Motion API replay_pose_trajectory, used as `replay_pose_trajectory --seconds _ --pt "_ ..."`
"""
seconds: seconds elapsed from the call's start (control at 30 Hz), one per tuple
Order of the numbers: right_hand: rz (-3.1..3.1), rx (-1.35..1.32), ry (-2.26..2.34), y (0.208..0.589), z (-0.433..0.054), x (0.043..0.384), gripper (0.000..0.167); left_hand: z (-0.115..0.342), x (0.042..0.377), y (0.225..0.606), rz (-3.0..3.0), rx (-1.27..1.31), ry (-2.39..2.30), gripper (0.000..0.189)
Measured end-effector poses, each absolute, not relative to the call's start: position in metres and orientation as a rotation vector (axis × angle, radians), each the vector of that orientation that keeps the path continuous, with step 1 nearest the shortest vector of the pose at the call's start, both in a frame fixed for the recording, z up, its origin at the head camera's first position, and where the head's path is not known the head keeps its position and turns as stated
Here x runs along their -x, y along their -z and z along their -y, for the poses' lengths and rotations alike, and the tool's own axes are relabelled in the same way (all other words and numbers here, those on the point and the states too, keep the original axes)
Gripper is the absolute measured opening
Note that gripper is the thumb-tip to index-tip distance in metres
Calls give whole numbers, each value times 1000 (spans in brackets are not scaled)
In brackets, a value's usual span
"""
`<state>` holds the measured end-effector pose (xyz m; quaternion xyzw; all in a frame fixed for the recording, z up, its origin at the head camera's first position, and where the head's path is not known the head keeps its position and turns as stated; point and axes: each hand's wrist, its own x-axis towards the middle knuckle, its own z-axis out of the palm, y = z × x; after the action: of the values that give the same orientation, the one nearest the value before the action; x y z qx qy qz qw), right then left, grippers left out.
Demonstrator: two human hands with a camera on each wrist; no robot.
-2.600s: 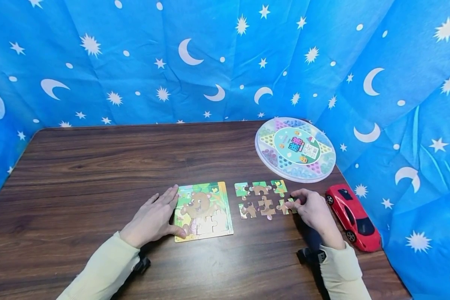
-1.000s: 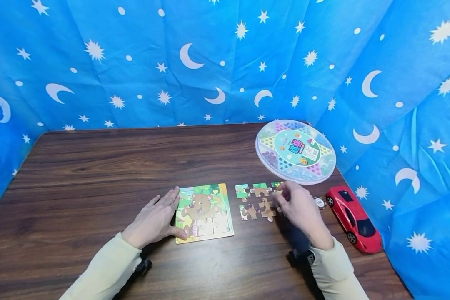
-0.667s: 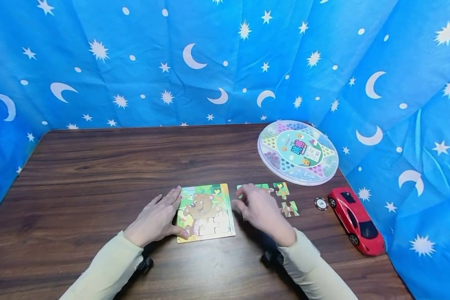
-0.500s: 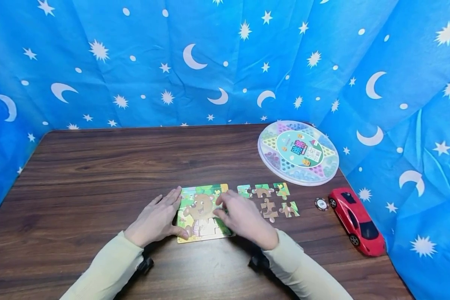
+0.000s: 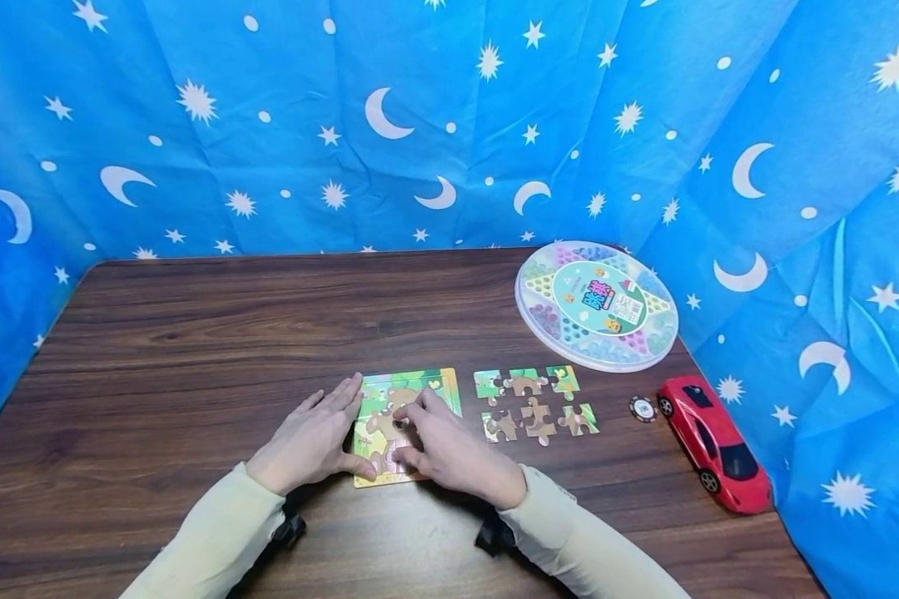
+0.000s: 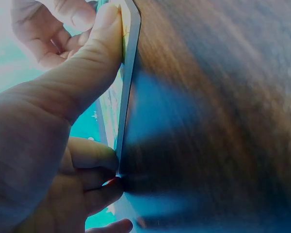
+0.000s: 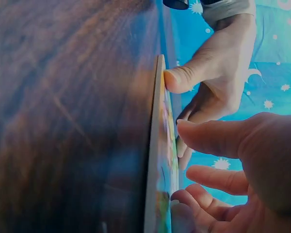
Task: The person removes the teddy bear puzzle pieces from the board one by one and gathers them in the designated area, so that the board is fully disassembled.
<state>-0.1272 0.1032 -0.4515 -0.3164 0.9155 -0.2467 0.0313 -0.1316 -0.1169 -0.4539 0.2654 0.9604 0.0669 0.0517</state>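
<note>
In the head view, a square puzzle board [image 5: 449, 384] with a brown bear picture lies flat on the table. My left hand [image 5: 303, 441] rests along its left side, the thumb on the near left corner and the other fingers at the left edge. Over the board's right half is my right hand [image 5: 449, 445], its fingers bent loosely and the thumb apart from them. The right wrist view shows these fingers [image 7: 216, 180] close to the board's face with nothing visible between them. Several loose puzzle pieces [image 5: 538, 420] lie in two rows right of the board.
A casino-style chip [image 5: 643, 408] lies right of the loose pieces, beside a red toy car [image 5: 714, 445]. Behind them is a round Chinese checkers box [image 5: 598, 304]. A blue curtain [image 5: 270, 125] with moons and stars borders the dark wooden table [image 5: 255, 324].
My right hand has moved left from beside the chip, across the loose pieces, and onto the board. The chip, first hidden by it, now shows. My left hand has stayed in place.
</note>
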Motion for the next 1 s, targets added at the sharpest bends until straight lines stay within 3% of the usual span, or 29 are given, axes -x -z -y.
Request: replay_pose_trajectory --seconds 0.27,0.6,1.0 --pt "-2828 1035 637 455 -97 128 53 118 130 453 -2929 -853 -168 117" --pt "-2817 1157 546 455 -95 129 43 119 130 452 -2901 -873 -175 137" --pt "-2817 1024 565 452 -89 130 28 118 131 453 -2898 -836 -191 138"
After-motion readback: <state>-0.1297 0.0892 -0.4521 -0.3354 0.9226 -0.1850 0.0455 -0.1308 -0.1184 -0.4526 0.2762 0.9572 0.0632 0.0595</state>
